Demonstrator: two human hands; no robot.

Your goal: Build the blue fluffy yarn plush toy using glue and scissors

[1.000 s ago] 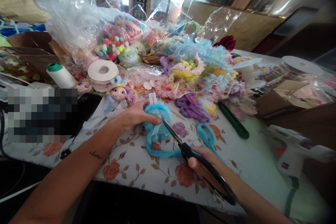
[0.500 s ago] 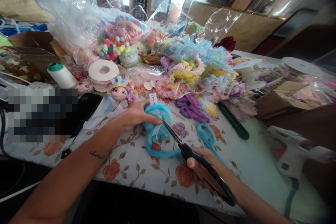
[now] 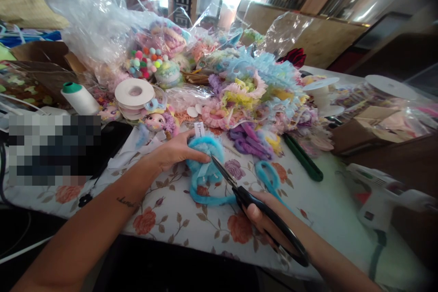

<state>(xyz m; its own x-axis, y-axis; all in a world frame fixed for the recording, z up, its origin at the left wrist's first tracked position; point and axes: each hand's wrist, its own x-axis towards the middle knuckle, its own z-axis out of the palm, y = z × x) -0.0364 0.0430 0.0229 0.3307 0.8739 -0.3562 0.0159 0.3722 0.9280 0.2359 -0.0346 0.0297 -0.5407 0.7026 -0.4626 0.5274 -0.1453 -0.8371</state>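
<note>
My left hand (image 3: 181,149) is closed around a fluffy blue bundle (image 3: 206,145), thumb pressed on top. A white printed tag (image 3: 199,129) sticks up from the bundle's far side, and a pale ribbon hangs at its front. My right hand (image 3: 263,212) grips black-handled scissors (image 3: 224,172), whose tips touch or nearly touch the bundle beside my left thumb. From the bundle a blue fuzzy strand (image 3: 214,200) loops down and runs under the scissors toward my right wrist. Its far loop (image 3: 262,171) lies on the flowered cloth (image 3: 164,219).
Beyond my hands rises a heap of pastel ruffles (image 3: 260,68) and clear plastic. A green cutter (image 3: 303,157) and a white glue gun (image 3: 372,196) lie to the right. Leftward are a ribbon spool (image 3: 134,92), a thread cone (image 3: 80,98) and a doll face (image 3: 155,121).
The scissor handles and my right hand have shifted very slightly, while the blade tips stay beside my left thumb. My left hand keeps its hold on the blue bundle.
</note>
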